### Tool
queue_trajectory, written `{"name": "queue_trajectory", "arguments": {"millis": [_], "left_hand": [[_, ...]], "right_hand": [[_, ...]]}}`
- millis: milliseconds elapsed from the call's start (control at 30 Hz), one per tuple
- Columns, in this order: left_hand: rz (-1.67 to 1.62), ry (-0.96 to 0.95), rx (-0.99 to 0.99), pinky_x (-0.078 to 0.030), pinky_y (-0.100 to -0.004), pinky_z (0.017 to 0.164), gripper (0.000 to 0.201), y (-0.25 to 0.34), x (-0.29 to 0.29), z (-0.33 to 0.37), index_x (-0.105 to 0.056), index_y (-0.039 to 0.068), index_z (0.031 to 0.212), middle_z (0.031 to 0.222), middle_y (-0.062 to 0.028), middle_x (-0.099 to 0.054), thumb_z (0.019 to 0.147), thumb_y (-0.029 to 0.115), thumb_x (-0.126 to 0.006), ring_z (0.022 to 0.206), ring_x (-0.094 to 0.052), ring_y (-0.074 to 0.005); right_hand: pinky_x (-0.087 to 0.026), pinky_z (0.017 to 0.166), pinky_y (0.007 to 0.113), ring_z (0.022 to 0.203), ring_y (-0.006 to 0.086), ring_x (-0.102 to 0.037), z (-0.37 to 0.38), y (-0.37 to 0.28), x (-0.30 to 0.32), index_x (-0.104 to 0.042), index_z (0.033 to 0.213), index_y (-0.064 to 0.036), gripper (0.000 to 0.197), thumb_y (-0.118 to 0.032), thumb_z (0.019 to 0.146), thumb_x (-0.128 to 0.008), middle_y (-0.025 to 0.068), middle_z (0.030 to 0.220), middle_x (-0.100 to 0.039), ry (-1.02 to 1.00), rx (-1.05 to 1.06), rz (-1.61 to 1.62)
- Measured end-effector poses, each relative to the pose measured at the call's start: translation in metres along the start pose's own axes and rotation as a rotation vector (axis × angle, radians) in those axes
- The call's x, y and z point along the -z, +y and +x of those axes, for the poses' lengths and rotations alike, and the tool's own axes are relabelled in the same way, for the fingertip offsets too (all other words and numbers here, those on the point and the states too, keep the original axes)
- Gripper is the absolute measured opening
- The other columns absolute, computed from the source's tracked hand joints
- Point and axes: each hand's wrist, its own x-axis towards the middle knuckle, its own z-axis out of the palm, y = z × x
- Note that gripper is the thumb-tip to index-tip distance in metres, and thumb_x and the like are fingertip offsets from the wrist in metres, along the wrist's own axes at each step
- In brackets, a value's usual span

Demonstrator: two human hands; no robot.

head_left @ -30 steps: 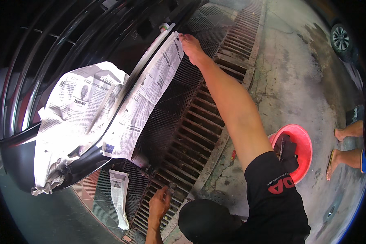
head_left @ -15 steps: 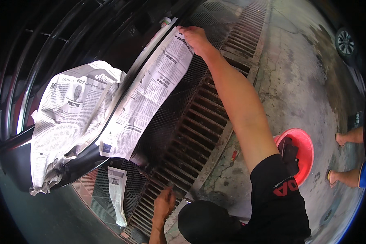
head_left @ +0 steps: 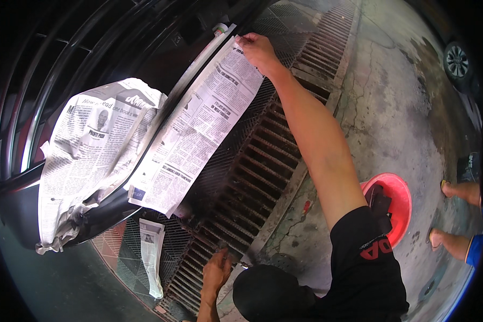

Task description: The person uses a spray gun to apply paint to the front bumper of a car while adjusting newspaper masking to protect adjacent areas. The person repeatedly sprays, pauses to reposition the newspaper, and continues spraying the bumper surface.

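Observation:
My right hand (head_left: 257,52) pinches the upper end of a long newspaper sheet (head_left: 198,126). The sheet slants down leftward along the edge of a black car panel (head_left: 112,219), its lower end hanging over the floor grate. Left of it, a crumpled newspaper (head_left: 88,145) covers part of the panel beside the car's grille. My left hand (head_left: 217,272) is low in the picture, fingers curled round something small and dark that I cannot make out. Between my arms is a rounded black shape (head_left: 271,292).
A long metal drain grate (head_left: 257,177) runs diagonally through the middle. A folded newspaper strip (head_left: 152,257) lies below the panel. To the right stands a red bucket (head_left: 402,204) with dark things inside. Another person's feet (head_left: 448,241) are at the far right, near a car wheel (head_left: 456,60).
The long newspaper sheet has spread wider and flatter, its lower end shifting slightly down. My right hand keeps its pinch at the top. My left hand has hardly moved.

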Motion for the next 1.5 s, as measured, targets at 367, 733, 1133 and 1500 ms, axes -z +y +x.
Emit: {"name": "queue_trajectory", "arguments": {"millis": [367, 733, 1133, 1500], "left_hand": [[-0.04, -0.008, 0.013, -0.057, -0.0456, 0.084, 0.038, 0.0, -0.007, -0.001, -0.069, 0.005, 0.13, 0.114, -0.0189, -0.074, 0.098, 0.025, -0.069, 0.091, -0.073, -0.0371], [-0.017, -0.034, -0.029, -0.057, -0.0444, 0.083, 0.037, 0.003, -0.009, -0.001, -0.068, 0.004, 0.131, 0.114, -0.019, -0.073, 0.099, 0.024, -0.067, 0.094, -0.073, -0.0362], [-0.013, -0.114, 0.077, -0.057, -0.0456, 0.087, 0.041, 0.008, -0.011, -0.003, -0.067, 0.006, 0.135, 0.121, -0.0192, -0.072, 0.1, 0.028, -0.067, 0.099, -0.073, -0.0376], [-0.066, -0.124, 0.057, -0.054, -0.0487, 0.096, 0.04, 0.007, -0.022, -0.003, -0.067, 0.004, 0.132, 0.117, -0.0218, -0.072, 0.099, 0.026, -0.065, 0.11, -0.07, -0.0402]], "right_hand": [[-0.056, 0.084, 0.043, 0.093, 0.0337, -0.075, -0.013, -0.011, -0.002, -0.073, 0.112, -0.0016, 0.034, -0.034, 0.102, -0.066, 0.0179, 0.101, -0.078, 0.107, 0.136, -0.252], [-0.051, 0.076, 0.033, 0.082, 0.0133, -0.064, -0.012, -0.025, 0.008, -0.073, 0.102, 0.0, 0.029, -0.029, 0.1, -0.074, 0.0063, 0.09, -0.073, -0.084, -0.092, 0.09], [-0.056, 0.092, 0.043, 0.103, 0.0349, -0.074, -0.008, -0.022, 0.006, -0.069, 0.128, -0.0095, 0.03, -0.019, 0.099, -0.064, 0.019, 0.112, -0.076, -0.013, 0.171, -0.324], [-0.058, 0.095, 0.048, 0.108, 0.0344, -0.071, -0.009, -0.027, 0.014, -0.076, 0.124, -0.0189, 0.031, -0.017, 0.097, -0.062, 0.0117, 0.117, -0.075, 0.074, 0.677, -0.735]]}}
